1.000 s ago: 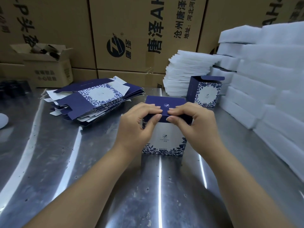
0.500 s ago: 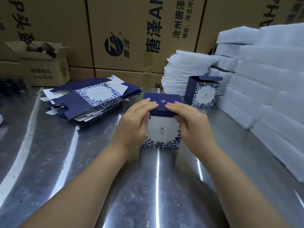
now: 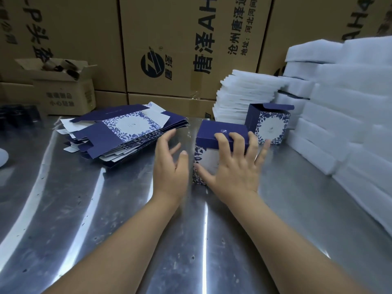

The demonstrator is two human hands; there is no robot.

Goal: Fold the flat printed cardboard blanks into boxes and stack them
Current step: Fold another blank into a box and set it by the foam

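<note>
- Head view: a folded box [image 3: 220, 134] stands upright near the middle of the desk [image 3: 106, 230] with its lid closed. It is smooth card, dark blue on top with a small pale emblem. The front is white with a blue leaf border (its tiny print is too small to read).
- The right hand [image 3: 235, 166] lies against the front of that box. Its fingers [image 3: 238, 141] are spread and bent over the front edge of the lid, with the tips on the blue top. The thumb stretches left across the lower front, so the hand presses rather than clasps.
- The left hand [image 3: 169, 164] is between the box and the blanks, apart from the box. Its fingers [image 3: 167, 136] are loose, spread and holding nothing (motion-blurred, so I cannot tell whether a tip brushes the blanks).
- A stack of flat blanks [image 3: 127, 132] lies unevenly fanned at the left rear of the desk. They are the same blue card with white flaps, and the top one shows a white oval ringed by blue leaves.
- A second box [image 3: 269, 126] stands just behind and to the right of the first, with its lid flap up.
- Behind it is a pile of thin white foam sheets [image 3: 244, 94]. Thick, matt white foam blocks [image 3: 343, 115] are stacked in steps along the right.
- The desk is shiny, scuffed sheet steel with bright streaks of light.
- Brown corrugated cartons [image 3: 180, 45] fill the back, printed sideways in black with a round logo, "唐泽", "AH", "沧州唐泽" and "地址:河北河间".
- A small open carton [image 3: 67, 96] sits at the left rear (its printing is blurred).
</note>
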